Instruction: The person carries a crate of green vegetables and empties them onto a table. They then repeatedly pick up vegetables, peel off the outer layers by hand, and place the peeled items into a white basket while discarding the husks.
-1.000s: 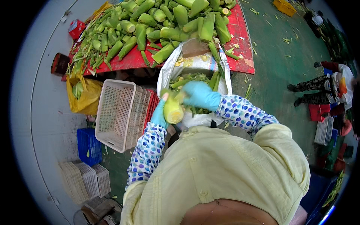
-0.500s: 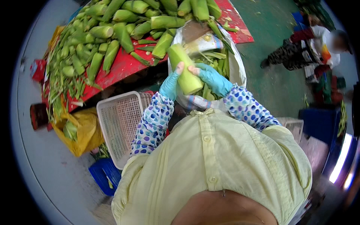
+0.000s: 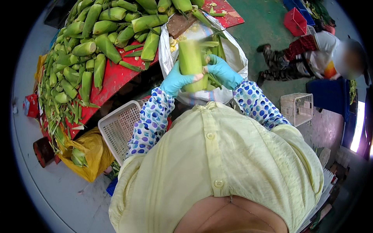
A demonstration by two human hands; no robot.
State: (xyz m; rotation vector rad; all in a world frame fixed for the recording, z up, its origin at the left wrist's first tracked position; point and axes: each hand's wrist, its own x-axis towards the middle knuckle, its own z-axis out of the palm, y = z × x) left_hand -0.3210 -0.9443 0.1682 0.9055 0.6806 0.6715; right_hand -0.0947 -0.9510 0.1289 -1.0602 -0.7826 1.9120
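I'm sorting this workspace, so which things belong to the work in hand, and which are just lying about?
In use, it seems:
- corn ear, held in the left hand, right hand at its side
- white sack beneath

Probably lying about:
- yellow bag
- red box, far left

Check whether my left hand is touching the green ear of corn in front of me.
Touching. The head view shows the left hand against the ear of corn, its thumb lying across the lower front.

Pale-yellow shirt (image 3: 171,163), dotted sleeves (image 3: 151,122), turquoise-gloved hands (image 3: 225,73)
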